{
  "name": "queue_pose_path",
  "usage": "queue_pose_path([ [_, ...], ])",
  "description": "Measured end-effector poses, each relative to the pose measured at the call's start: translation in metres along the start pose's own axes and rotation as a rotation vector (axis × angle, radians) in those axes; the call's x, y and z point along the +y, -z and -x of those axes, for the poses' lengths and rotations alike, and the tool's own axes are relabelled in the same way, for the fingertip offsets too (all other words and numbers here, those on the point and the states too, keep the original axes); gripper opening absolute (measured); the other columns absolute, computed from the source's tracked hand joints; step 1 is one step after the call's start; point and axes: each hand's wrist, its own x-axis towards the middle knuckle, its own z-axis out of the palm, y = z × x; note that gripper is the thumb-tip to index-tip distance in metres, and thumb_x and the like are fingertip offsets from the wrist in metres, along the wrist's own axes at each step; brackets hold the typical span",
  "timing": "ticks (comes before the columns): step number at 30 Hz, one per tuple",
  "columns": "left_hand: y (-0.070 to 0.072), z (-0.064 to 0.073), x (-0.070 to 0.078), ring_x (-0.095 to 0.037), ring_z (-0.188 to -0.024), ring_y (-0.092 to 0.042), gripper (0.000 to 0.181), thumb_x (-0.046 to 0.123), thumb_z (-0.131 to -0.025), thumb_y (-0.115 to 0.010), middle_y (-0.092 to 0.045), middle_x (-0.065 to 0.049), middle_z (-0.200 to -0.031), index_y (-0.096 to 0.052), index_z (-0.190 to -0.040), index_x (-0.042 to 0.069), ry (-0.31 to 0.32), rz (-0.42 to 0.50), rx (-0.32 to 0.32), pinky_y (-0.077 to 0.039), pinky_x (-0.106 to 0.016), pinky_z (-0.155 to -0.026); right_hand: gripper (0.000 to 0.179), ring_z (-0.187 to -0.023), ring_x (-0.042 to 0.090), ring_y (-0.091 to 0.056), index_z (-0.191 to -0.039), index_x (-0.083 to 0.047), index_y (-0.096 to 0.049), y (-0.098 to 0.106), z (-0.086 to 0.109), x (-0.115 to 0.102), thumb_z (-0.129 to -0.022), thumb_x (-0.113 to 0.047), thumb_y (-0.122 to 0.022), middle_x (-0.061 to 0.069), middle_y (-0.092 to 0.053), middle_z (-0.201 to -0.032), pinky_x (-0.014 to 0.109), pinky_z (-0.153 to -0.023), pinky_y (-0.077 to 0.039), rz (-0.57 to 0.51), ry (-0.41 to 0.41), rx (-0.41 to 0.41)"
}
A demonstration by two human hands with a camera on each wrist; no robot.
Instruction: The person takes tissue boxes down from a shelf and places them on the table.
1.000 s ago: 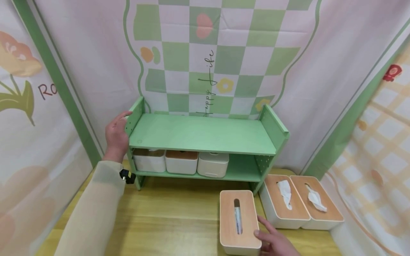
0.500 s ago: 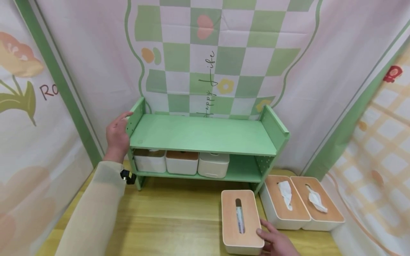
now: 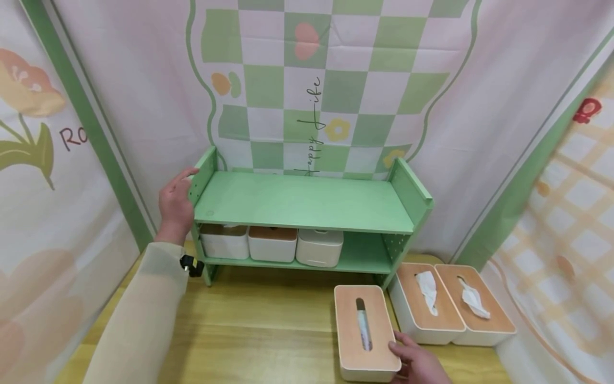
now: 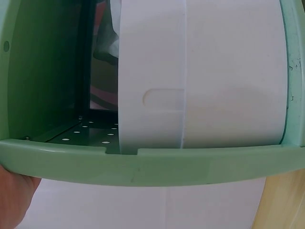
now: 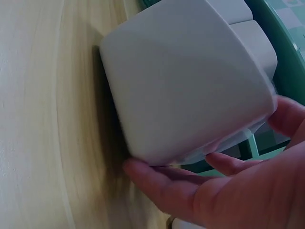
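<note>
My right hand (image 3: 416, 362) holds a white tissue box (image 3: 366, 330) with a wood-look lid by its right side, the thumb near the lid's edge. Through the slot in the lid shows a printed strip. In the right wrist view, fingers (image 5: 167, 188) lie along the box's lower corner; I cannot tell whether the box rests on the table. My left hand (image 3: 176, 205) grips the left side panel of the green shelf (image 3: 307, 200), fingertips at its upper edge. Most of that hand is out of the left wrist view.
Under the top board stand a white box with a brown lid (image 3: 224, 242), a similar box (image 3: 272, 245) and an all-white box (image 3: 319, 248). Two tissue boxes with tissues pulled up, a near one (image 3: 427, 298) and a far one (image 3: 475, 304), stand right on the wooden table (image 3: 259, 341).
The tissue box and my right hand have shifted slightly to the right. My left hand stays at the shelf's side panel.
</note>
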Motion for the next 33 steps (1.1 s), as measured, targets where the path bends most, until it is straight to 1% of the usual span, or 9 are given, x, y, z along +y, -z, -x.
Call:
queue_pose_path([
  [4,0.001,0.0,-0.001,-0.007,-0.037,-0.02,0.047,0.04,-0.104,-0.031,-0.023,0.007,-0.049,-0.061,-0.138,0.029,0.001,-0.007,0.005,-0.023,-0.029,-0.032,0.084,-0.111,0.04,-0.059,-0.147,0.016,0.011,0.002,-0.002,0.0,-0.102,-0.014,-0.052,0.045,-0.035,-0.137,0.056,-0.093,-0.048,0.044,0.022,0.026],
  [8,0.001,0.0,-0.001,-0.008,-0.036,-0.02,0.047,0.04,-0.104,-0.03,-0.024,0.007,-0.048,-0.061,-0.138,0.028,0.001,-0.008,0.006,-0.023,-0.029,-0.032,0.079,-0.114,0.043,-0.058,-0.147,0.019,0.001,0.001,-0.002,-0.004,-0.101,-0.013,-0.054,0.046,-0.032,-0.14,0.055,-0.092,-0.049,0.146,0.037,0.085],
  [11,0.001,0.0,-0.002,-0.007,-0.036,-0.02,0.047,0.039,-0.104,-0.031,-0.023,0.007,-0.048,-0.061,-0.138,0.028,0.003,0.004,0.005,-0.022,-0.029,-0.032,0.077,-0.117,0.047,-0.055,-0.149,0.015,-0.015,-0.004,0.0,-0.009,-0.097,-0.019,-0.061,0.044,-0.036,-0.139,0.056,-0.091,-0.049,0.372,0.052,0.198],
  [15,0.001,0.0,-0.002,-0.007,-0.036,-0.02,0.046,0.039,-0.104,-0.031,-0.023,0.007,-0.049,-0.061,-0.138,0.028,0.006,0.007,0.008,-0.023,-0.029,-0.032,0.08,-0.124,0.053,-0.045,-0.149,0.005,-0.033,-0.013,0.008,-0.016,-0.089,-0.031,-0.071,0.039,-0.042,-0.14,0.059,-0.094,-0.045,0.793,0.106,0.321],
  [18,0.001,0.0,-0.002,-0.007,-0.037,-0.02,0.046,0.038,-0.103,-0.031,-0.023,0.007,-0.049,-0.061,-0.137,0.028,-0.001,0.005,0.012,-0.023,-0.029,-0.032,0.071,-0.115,0.044,-0.055,-0.141,-0.002,-0.05,-0.02,0.018,-0.016,-0.084,-0.035,-0.077,0.027,-0.056,-0.126,0.054,-0.092,-0.048,1.075,0.278,0.334],
  [22,0.001,0.007,0.008,-0.006,-0.036,-0.019,0.047,0.036,-0.104,-0.031,-0.023,0.009,-0.049,-0.06,-0.139,0.024,-0.004,0.014,0.004,-0.023,-0.027,-0.032,0.037,-0.087,0.009,-0.056,-0.112,-0.016,-0.071,-0.03,0.03,-0.014,-0.079,-0.028,-0.081,-0.007,-0.053,-0.098,0.032,-0.073,-0.051,1.324,0.542,0.371],
  [25,0.0,0.016,0.024,-0.004,-0.034,-0.019,0.048,0.031,-0.104,-0.03,-0.022,0.009,-0.049,-0.058,-0.141,0.018,0.001,0.02,-0.002,-0.022,-0.024,-0.033,0.024,-0.076,-0.002,-0.044,-0.099,-0.022,-0.073,-0.033,0.031,-0.01,-0.077,-0.021,-0.083,-0.017,-0.044,-0.089,0.023,-0.062,-0.045,1.409,0.744,0.333],
  [29,0.0,0.023,0.036,-0.003,-0.033,-0.018,0.048,0.028,-0.104,-0.03,-0.022,0.01,-0.049,-0.057,-0.142,0.014,0.008,0.019,-0.007,-0.022,-0.022,-0.034,0.029,-0.076,-0.002,-0.041,-0.094,-0.023,-0.072,-0.028,0.022,-0.002,-0.07,-0.014,-0.085,-0.02,-0.045,-0.091,0.021,-0.058,-0.04,1.479,1.052,0.174],
  [33,0.0,0.023,0.037,-0.004,-0.033,-0.018,0.048,0.026,-0.104,-0.03,-0.022,0.009,-0.049,-0.057,-0.141,0.013,-0.004,0.014,-0.008,-0.022,-0.022,-0.034,0.033,-0.076,0.002,-0.043,-0.089,-0.025,-0.069,-0.029,0.014,0.003,-0.064,-0.009,-0.083,-0.017,-0.05,-0.092,0.021,-0.06,-0.039,1.506,1.176,0.144],
])
